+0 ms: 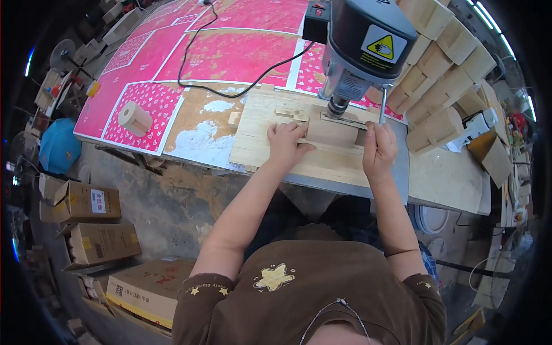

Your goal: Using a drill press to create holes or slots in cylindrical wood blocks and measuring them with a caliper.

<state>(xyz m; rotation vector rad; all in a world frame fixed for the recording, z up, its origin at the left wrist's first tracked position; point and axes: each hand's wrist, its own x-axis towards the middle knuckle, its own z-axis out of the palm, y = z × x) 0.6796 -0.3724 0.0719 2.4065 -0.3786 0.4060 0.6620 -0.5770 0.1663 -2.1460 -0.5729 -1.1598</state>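
Note:
A pale wooden block with a rounded front lies under the chuck of a black and grey drill press. A thin metal strip runs along its top. My left hand rests at the block's left end, fingers spread and thumb stretched along its front. At the right end, my right hand is closed, its fingertips by the strip's end. The press's silver lever comes down to this hand; which of the two it grips is hidden. A plywood board lies underneath.
Wooden cylinders are stacked at the right, beside a cardboard box. One short cylinder stands on the pink-patterned sheet at left. A black cord crosses the table. Sawdust and cartons lie left.

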